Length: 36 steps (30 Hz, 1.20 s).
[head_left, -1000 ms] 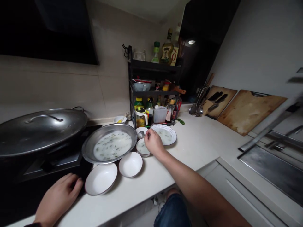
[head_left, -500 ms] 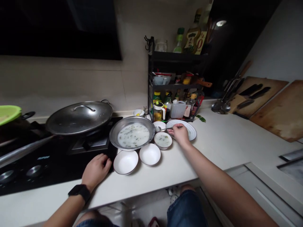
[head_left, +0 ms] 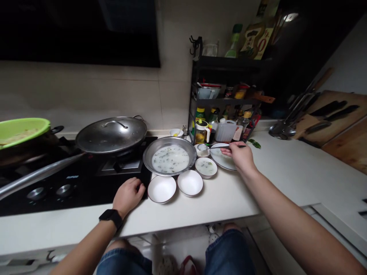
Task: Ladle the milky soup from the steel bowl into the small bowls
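Note:
In my right hand (head_left: 241,154) is a metal spoon (head_left: 202,147), gripped by its dark handle over a white plate (head_left: 222,163). The spoon's round end is above a small white bowl (head_left: 203,153). In front stands a bowl of whitish soup with green bits (head_left: 206,167). A wide metal basin (head_left: 147,158) holds more of the same soup. Nearer me are two empty white bowls, one on the left (head_left: 162,189) and one on the right (head_left: 190,182). My left hand (head_left: 129,196), with a black watch on its wrist, rests curled on the cooktop's edge beside the left bowl, seemingly holding nothing.
A lidded wok (head_left: 113,133) sits on the black cooktop (head_left: 86,191), its long handle pointing toward me. Farther left is a green basket (head_left: 34,124). A black rack (head_left: 223,100) of bottles stands behind the plate. Ladles (head_left: 282,130) and cutting boards (head_left: 338,130) lean at right.
The view has shifted left. My right hand has moved slightly right relative to the plate, with the spoon still in its grip. My left hand stays by the cooktop edge.

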Available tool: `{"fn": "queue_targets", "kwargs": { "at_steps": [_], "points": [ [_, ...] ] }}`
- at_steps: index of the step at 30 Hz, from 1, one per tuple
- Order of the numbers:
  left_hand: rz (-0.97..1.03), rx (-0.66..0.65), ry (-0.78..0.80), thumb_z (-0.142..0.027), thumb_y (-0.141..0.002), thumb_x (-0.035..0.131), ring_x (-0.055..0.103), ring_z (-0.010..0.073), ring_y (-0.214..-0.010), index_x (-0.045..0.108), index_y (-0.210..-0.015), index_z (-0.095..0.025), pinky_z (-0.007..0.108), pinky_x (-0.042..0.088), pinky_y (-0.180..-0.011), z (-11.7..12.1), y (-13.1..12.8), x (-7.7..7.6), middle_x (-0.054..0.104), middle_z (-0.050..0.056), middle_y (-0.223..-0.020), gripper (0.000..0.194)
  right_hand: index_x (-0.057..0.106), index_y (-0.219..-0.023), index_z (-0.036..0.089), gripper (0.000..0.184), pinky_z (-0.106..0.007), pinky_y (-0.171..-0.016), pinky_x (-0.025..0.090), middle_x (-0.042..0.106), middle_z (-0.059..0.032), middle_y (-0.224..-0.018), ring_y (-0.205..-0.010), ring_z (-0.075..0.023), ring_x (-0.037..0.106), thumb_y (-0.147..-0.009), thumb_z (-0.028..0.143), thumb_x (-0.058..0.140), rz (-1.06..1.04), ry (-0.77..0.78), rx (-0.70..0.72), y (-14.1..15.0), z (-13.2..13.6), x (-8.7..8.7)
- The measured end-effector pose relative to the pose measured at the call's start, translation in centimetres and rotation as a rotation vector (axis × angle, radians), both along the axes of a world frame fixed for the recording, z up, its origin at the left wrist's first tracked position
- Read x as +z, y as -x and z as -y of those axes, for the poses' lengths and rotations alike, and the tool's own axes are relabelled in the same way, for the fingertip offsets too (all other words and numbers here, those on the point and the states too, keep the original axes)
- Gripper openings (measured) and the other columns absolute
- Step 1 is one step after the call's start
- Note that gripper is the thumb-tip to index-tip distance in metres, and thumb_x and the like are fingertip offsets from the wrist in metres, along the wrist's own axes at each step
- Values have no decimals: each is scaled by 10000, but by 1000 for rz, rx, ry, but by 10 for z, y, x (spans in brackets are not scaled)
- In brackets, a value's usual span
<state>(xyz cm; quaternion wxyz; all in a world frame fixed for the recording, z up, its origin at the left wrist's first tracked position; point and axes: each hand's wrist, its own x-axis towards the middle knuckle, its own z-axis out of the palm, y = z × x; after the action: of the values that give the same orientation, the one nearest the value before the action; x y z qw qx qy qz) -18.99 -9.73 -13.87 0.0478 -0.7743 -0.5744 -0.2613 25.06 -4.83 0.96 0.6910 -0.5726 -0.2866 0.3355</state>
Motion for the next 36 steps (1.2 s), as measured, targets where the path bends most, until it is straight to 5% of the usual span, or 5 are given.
{"fn": "queue_targets", "kwargs": {
  "at_steps": [10, 16, 24, 33, 36],
  "points": [
    [16, 12, 10, -298, -958, 485, 602, 219, -782, 516, -673, -251, 355, 466, -756, 1, -4, 4, 615, 44, -758, 291, 567, -859, 206, 196, -275, -610, 664, 687, -9, -646, -637, -204, 788, -859, 161, 758, 101, 25, 262, 40, 11, -7],
    [6, 22, 16, -291, -971, 478, 604, 216, -799, 533, -692, -246, 350, 472, -771, 2, -4, 4, 622, 45, -767, 288, 697, -922, 240, 64, -409, -872, 630, 778, -93, -958, -938, -260, 765, -897, 284, 659, 918, -281, 661, 47, 40, -23],
    [-4, 19, 21, -294, -974, 475, 616, 224, -817, 528, -701, -246, 353, 474, -786, 2, -4, 2, 625, 50, -781, 282, 669, -967, 254, 91, -418, -880, 591, 734, -100, -1014, -984, -276, 719, -935, 315, 610, 1073, -312, 245, 2, 27, -16],
    [10, 18, 22, -280, -959, 488, 608, 226, -804, 544, -691, -244, 359, 471, -770, 2, -4, 4, 637, 53, -777, 276, 669, -887, 238, 117, -426, -871, 554, 739, -82, -926, -886, -267, 683, -884, 318, 583, 1122, -137, 327, -4, -3, -43],
    [19, 20, 27, -281, -956, 491, 608, 226, -800, 550, -690, -245, 358, 470, -765, 2, -4, 4, 638, 52, -775, 275, 680, -859, 238, 67, -405, -838, 592, 744, -50, -848, -844, -250, 711, -832, 298, 665, 782, -75, 323, -3, -3, -47]
  ]
}}
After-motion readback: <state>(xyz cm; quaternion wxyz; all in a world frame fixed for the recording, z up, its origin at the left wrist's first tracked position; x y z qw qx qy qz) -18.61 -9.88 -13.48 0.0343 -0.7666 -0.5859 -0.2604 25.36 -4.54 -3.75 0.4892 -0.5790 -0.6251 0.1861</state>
